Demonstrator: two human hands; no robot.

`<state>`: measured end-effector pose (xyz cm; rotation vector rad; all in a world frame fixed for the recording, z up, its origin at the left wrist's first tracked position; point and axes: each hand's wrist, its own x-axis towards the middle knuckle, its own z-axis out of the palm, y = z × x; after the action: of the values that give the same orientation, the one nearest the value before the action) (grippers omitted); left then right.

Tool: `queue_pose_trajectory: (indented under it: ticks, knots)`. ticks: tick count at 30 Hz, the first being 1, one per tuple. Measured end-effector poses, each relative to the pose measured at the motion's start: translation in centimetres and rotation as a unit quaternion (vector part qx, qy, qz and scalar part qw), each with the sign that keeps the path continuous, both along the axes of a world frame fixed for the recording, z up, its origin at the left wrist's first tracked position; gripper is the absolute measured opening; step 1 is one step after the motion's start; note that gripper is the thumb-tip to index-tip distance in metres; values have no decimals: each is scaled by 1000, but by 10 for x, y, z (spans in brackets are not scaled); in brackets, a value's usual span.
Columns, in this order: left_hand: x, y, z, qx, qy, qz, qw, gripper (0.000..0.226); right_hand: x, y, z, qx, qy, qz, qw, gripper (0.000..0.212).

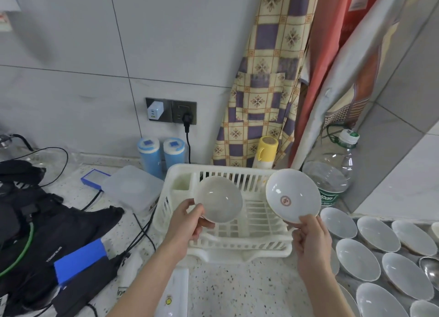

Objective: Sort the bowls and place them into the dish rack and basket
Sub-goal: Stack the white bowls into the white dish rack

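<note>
The dish rack [249, 221] lies open from above (bottle [342, 169] crowds its right corner).

I see two blue canisters [161, 156] against the tiled wall beneath a socket [171, 111] with a white charger [154, 111]. A yellow mug [267, 150] stands before a checked apron [263, 79]. Black gear [47, 221] lies far left.

Counts, all relative to the white slatted plastic dish rack [225, 231]: 2 white ceramic bowls held over it, plain deep one [219, 199], shallow one with red emblem [292, 195]. At least 9 white shallow bowls right of it [377, 233]. 2 blue cylindrical canisters behind it [149, 157]. 1 yellow plastic mug [267, 150] behind.
</note>
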<state>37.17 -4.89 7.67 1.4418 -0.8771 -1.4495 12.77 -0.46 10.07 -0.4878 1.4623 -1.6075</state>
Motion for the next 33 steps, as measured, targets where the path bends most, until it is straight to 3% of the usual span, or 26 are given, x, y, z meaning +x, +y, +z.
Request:
queue_pose_trajectory:
  ticks: [6,15,26,33]
  knots:
    - [-1,-61,-8,62,-32,-29,997,20,11,-63,-14,26,92,39,995,14]
    - [-13,-110,-47,143,-26,-61,987,18,19,-110,-61,79,149,52,984,23]
    - [-12,-125,-84,161,-71,-37,984,33,26,-126,-73,97,126,77,984,23]
    - [-11,-130,-96,198,-40,-57,978,29,25,-128,-76,109,118,88,983,18]
